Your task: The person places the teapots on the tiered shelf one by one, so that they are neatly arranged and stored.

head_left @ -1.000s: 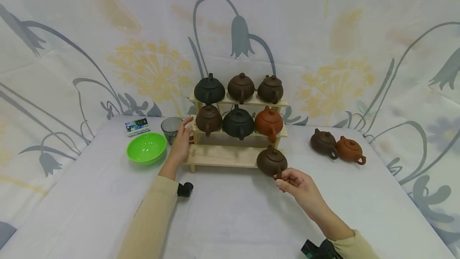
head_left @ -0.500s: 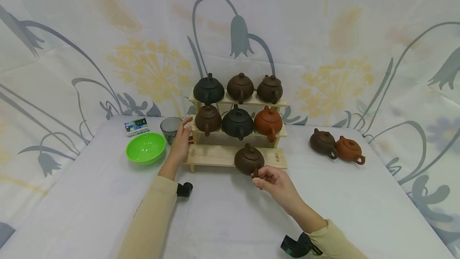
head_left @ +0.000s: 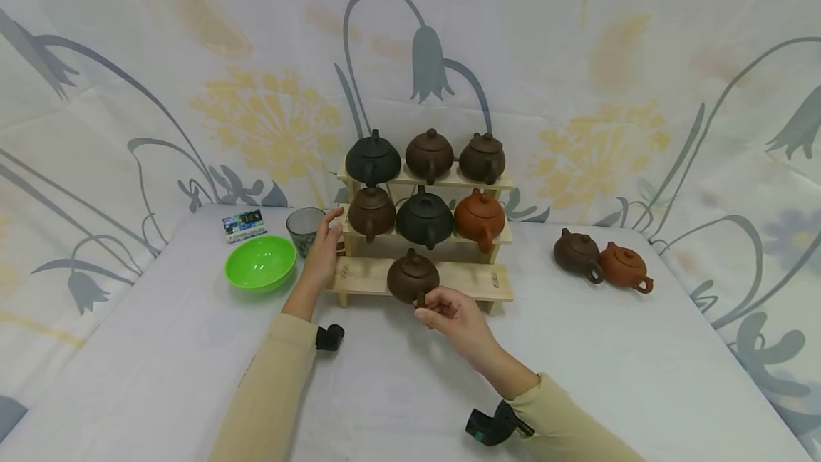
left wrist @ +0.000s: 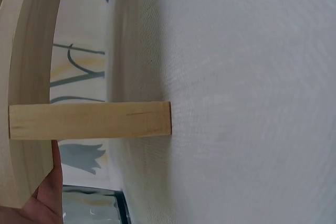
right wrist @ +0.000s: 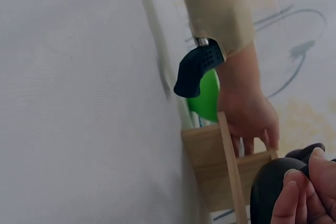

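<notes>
My right hand [head_left: 452,319] pinches the handle of a dark brown teapot [head_left: 412,276] at the middle of the bottom shelf. Whether its base touches the shelf cannot be made out. In the right wrist view, the fingers [right wrist: 299,198] and thumb close on the handle beside the dark pot body [right wrist: 262,195]. My left hand [head_left: 321,262] grips the left side of the three-tier wooden stand [head_left: 471,280]. The left wrist view has part of that hand [left wrist: 50,195] behind a shelf board, near a stand leg [left wrist: 89,121].
Several teapots fill the upper tiers, among them a black teapot [head_left: 424,219] and an orange one [head_left: 479,218]. Right of the stand sit a brown teapot [head_left: 576,254] and a reddish teapot [head_left: 622,266]. To the left are a glass [head_left: 301,223], a green bowl [head_left: 259,266] and a small box [head_left: 244,225].
My right hand has carried the dark brown teapot leftward from the right end of the bottom shelf to its middle. The left hand stays at the stand's side.
</notes>
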A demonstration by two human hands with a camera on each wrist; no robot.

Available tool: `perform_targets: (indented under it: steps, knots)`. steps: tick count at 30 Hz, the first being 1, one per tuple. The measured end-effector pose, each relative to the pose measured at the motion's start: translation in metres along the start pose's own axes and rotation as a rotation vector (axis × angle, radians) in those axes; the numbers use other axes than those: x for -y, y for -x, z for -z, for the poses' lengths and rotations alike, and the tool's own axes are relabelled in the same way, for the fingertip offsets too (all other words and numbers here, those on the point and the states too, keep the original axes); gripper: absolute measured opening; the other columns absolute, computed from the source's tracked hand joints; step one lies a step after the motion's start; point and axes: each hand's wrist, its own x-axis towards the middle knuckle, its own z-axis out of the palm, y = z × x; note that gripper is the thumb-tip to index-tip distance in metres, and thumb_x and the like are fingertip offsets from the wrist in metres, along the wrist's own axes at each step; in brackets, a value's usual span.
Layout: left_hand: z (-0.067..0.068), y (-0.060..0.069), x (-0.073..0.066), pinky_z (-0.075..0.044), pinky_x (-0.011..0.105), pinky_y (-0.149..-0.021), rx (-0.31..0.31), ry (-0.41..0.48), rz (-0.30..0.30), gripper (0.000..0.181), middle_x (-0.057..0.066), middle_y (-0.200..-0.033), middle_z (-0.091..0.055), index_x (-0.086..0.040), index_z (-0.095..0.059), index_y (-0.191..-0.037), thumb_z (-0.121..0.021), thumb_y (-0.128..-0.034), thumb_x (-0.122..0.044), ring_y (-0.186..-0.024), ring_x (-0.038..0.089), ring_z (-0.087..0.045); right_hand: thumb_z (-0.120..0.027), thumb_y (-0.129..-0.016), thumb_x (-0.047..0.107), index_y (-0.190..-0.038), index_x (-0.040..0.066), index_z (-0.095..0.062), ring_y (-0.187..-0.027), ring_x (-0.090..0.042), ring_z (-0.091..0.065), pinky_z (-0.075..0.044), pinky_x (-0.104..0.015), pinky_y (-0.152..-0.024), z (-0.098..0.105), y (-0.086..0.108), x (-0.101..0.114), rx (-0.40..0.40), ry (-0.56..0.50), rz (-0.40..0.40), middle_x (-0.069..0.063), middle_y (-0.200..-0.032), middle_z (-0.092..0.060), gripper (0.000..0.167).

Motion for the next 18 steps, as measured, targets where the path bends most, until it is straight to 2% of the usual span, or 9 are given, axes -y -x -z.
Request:
perform_targets:
  steps: [6, 12, 18]
  knots:
    - [0.001, 0.002, -0.001, -0.032, 0.051, -0.100, -0.010, -0.044, 0.004, 0.045, 0.013, -0.149, -0.024, -0.023, -0.025, -0.145, -0.024, -0.1028, -0.038, -0.126, 0.037, -0.037, -0.066, -0.084, 0.000, -0.089, -0.008, -0.058, -0.069, -0.010, -0.054, -0.049, -0.027, -0.064, -0.015, -0.010, -0.001, -0.004, -0.008, 0.025, -0.006, -0.082, -0.062, 0.012]
    - [0.001, 0.000, -0.001, -0.034, 0.048, -0.100, 0.000, 0.005, 0.004, 0.045, 0.016, -0.146, -0.028, -0.021, -0.025, -0.146, -0.024, -0.1034, -0.035, -0.124, 0.038, -0.040, -0.067, -0.084, 0.000, -0.088, -0.008, -0.059, -0.067, -0.010, -0.054, -0.047, -0.023, -0.062, -0.027, -0.019, -0.002, -0.031, 0.002, 0.038, -0.009, -0.079, -0.061, 0.012]
    - [0.000, 0.000, -0.001, -0.034, 0.048, -0.100, -0.003, 0.026, 0.007, 0.044, 0.018, -0.143, -0.032, -0.019, -0.025, -0.145, -0.025, -0.1036, -0.033, -0.121, 0.039, -0.043, -0.067, -0.084, -0.001, -0.087, -0.008, -0.059, -0.066, -0.009, -0.054, -0.048, -0.024, -0.061, -0.039, -0.026, -0.002, -0.021, 0.028, 0.069, -0.012, -0.079, -0.062, 0.011]
